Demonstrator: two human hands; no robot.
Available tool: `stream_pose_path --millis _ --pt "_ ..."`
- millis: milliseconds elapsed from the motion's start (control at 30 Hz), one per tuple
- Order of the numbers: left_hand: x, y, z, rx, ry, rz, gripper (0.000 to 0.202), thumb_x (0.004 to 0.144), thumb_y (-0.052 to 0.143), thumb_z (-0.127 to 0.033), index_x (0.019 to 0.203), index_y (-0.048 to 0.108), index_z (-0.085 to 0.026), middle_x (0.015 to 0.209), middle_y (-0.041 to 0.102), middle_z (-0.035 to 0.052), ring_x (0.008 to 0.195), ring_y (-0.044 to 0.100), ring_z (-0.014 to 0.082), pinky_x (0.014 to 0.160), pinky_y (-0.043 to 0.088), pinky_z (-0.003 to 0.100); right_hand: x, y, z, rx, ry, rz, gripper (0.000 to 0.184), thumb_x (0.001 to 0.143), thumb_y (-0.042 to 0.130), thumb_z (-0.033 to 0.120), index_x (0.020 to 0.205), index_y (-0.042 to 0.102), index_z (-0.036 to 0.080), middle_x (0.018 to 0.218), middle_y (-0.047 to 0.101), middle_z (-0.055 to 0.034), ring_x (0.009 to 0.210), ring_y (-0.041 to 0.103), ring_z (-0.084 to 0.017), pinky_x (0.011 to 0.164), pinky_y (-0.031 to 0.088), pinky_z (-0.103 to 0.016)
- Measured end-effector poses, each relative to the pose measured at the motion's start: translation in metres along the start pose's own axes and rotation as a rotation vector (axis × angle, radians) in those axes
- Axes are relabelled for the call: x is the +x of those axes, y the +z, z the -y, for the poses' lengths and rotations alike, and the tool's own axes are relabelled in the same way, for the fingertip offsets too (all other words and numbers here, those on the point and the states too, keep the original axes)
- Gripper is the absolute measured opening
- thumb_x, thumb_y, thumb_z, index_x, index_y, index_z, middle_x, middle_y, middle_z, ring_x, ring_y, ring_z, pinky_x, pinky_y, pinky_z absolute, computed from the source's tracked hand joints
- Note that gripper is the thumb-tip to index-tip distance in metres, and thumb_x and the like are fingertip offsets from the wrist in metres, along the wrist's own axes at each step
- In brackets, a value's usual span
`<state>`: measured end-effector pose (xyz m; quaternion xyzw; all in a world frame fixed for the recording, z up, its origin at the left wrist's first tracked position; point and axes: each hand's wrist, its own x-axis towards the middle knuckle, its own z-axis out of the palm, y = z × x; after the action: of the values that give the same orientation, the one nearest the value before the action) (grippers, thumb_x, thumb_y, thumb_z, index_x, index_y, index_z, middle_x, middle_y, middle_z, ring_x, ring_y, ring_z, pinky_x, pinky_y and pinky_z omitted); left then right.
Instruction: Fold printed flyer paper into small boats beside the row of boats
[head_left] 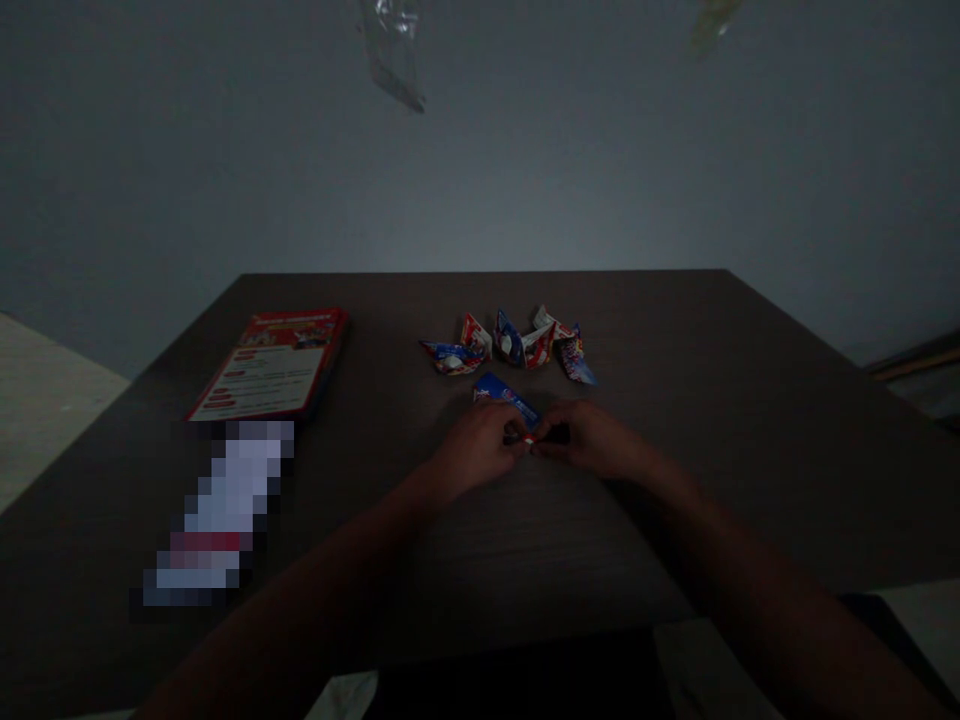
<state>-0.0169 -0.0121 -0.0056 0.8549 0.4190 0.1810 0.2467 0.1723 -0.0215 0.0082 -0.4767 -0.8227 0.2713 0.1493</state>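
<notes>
Both of my hands rest on a dark wooden table (750,420), fingertips meeting over a blue, red and white printed paper (504,395). My left hand (476,450) is closed in a pinch on the paper's near end. My right hand (589,440) pinches the same end from the other side. Most of the paper sticks out beyond my fingers, lying flat. Just behind it stands a row of several small folded paper pieces (514,348) in the same colours.
A red and white printed booklet (274,365) lies at the left of the table. A blurred-out flat object (221,510) lies nearer me on the left. A plain wall rises behind the table. The room is dim.
</notes>
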Motion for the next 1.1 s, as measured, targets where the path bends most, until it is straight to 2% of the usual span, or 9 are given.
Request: stream_pose_path --millis 200,400,833,1100 --pt "0.001 0.002 0.004 -0.119 -0.040 0.004 0.015 0.074 0.060 -0.017 0.089 0.061 -0.016 0.087 0.064 0.0039 0.085 0.059 0.0180 0.072 0.046 0.028 0.001 0.000 0.002 0.011 0.066 0.036 0.011 0.076 0.061 0.020 0.076 0.071 0.017 0.072 0.070 -0.0031 0.062 0.062 -0.016 0.057 0.040 -0.025" --pt "0.003 0.001 0.004 -0.171 -0.066 -0.018 0.017 0.069 0.055 -0.007 0.083 0.059 -0.016 0.081 0.063 0.0022 0.077 0.058 0.0153 0.066 0.043 0.025 0.003 0.000 0.007 -0.018 0.153 0.048 0.015 0.076 0.059 0.024 0.068 0.069 0.016 0.063 0.067 -0.0026 0.058 0.059 -0.015 0.051 0.035 -0.024" --pt "0.000 -0.001 0.006 -0.185 -0.072 -0.018 0.021 0.068 0.055 -0.008 0.087 0.057 -0.017 0.088 0.062 0.0028 0.081 0.058 0.0162 0.067 0.044 0.026 0.009 0.008 0.016 -0.201 0.270 -0.019 0.039 0.074 0.061 0.055 0.070 0.069 0.017 0.071 0.070 -0.0081 0.066 0.064 -0.021 0.054 0.037 -0.027" --pt "-0.002 -0.003 0.005 -0.137 -0.038 0.003 0.020 0.070 0.053 -0.006 0.088 0.057 -0.016 0.089 0.062 0.0041 0.085 0.058 0.0178 0.072 0.046 0.029 0.009 0.003 0.009 -0.105 0.236 -0.016 0.031 0.073 0.067 0.044 0.083 0.066 0.014 0.076 0.068 -0.0056 0.065 0.060 -0.017 0.054 0.036 -0.025"
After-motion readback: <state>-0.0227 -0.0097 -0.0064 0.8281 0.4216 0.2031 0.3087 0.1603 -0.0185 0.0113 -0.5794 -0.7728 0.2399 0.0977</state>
